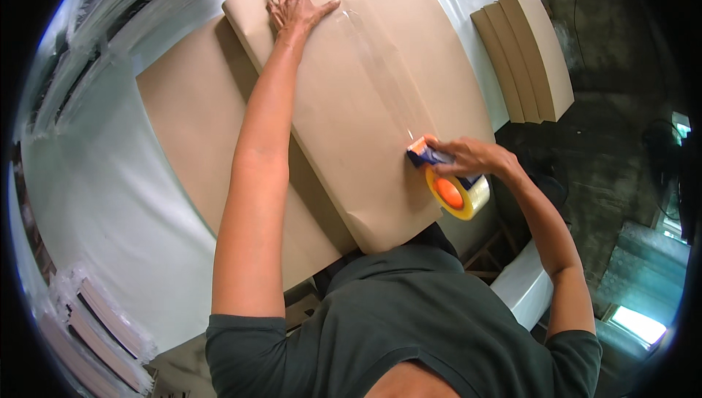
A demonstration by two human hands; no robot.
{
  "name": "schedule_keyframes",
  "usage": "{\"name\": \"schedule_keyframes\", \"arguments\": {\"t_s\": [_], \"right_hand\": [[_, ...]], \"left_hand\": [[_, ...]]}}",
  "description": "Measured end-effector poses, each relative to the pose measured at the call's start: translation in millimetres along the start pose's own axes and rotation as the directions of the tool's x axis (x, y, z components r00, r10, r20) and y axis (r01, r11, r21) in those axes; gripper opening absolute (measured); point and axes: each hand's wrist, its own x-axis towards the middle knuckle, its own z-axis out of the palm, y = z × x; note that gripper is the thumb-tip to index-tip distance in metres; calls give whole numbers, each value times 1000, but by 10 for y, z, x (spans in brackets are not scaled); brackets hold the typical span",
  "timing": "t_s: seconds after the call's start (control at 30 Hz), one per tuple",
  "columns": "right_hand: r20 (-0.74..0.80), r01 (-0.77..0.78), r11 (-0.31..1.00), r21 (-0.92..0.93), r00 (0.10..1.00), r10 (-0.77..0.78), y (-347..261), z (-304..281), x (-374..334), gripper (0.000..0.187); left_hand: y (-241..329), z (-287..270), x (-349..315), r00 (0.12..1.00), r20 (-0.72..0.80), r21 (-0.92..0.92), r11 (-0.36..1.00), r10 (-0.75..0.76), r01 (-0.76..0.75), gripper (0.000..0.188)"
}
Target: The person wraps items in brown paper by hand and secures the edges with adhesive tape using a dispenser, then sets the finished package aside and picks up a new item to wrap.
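Note:
A long parcel wrapped in brown kraft paper [344, 120] lies across the table, pointing from my body to the far side. My left hand [292, 9] presses on its far end, fingers spread apart. A strip of clear tape [384, 76] runs lengthwise along the paper's seam. My right hand [468, 158] grips a tape dispenser [423, 151] with an orange and blue head, at the near end of that strip. Below the hand hangs its roll of clear tape [468, 204], with a yellow rim and an orange hub. Flat brown paper [194, 105] is spread under the parcel.
Several brown wrapped packs [530, 62] are stacked at the far right edge of the table. Plastic-wrapped bundles [131, 18] lie along the far left, and more bundles [102, 332] at the near left. Pale sheeting [102, 201] covers the table.

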Motion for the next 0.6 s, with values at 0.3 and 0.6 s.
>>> {"name": "schedule_keyframes", "arguments": {"t_s": [0.3, 0.6], "right_hand": [[486, -56, 887, -459, 820, 303, -529, -430, 560, 56], [626, 17, 897, -442, 722, 295, 211, 574, 11, 61]], "left_hand": [[37, 84, 56, 999, -41, 58, 998, 28, -25, 98], [188, 73, -21, 994, -74, 59, 995, 85, -81, 78]]}}
